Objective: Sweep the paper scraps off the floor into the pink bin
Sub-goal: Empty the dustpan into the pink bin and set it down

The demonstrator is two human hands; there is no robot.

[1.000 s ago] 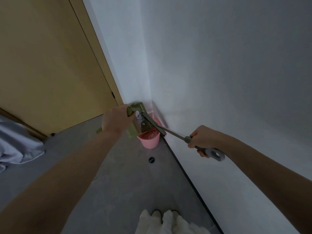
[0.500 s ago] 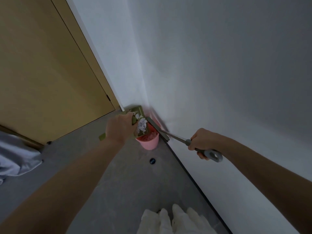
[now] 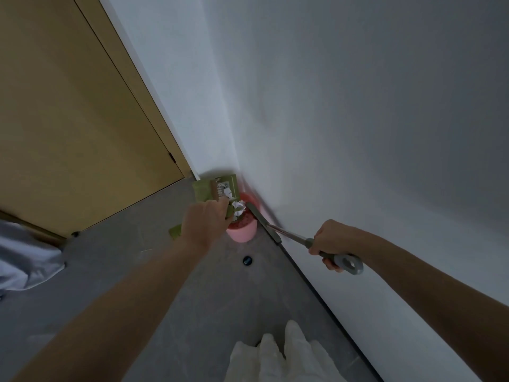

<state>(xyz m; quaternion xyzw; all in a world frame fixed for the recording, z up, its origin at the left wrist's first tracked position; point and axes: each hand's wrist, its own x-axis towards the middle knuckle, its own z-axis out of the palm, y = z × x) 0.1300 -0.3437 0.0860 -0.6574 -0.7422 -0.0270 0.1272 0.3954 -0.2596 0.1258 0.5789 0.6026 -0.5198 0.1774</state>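
Note:
A small pink bin [image 3: 243, 232] stands on the grey floor in the corner where two white walls meet. My left hand [image 3: 205, 223] grips the handle of a green dustpan [image 3: 220, 190], tilted over the bin's mouth. White paper scraps [image 3: 235, 206] slide from the pan toward the bin, which holds more scraps. My right hand [image 3: 329, 242] grips the grey handle of a small brush [image 3: 264, 223]. The brush head lies across the bin's right rim, beside the wall.
A yellow-brown door [image 3: 82, 133] fills the left. A small black round thing [image 3: 247, 260] sits on the floor just before the bin. Pale cloth [image 3: 24, 260] lies at the left edge. My white trouser legs [image 3: 278, 357] show at the bottom, near the dark skirting line.
The dustpan has tipped further over the bin and the scraps have slid down its face toward the opening. My right hand and brush stay almost in place.

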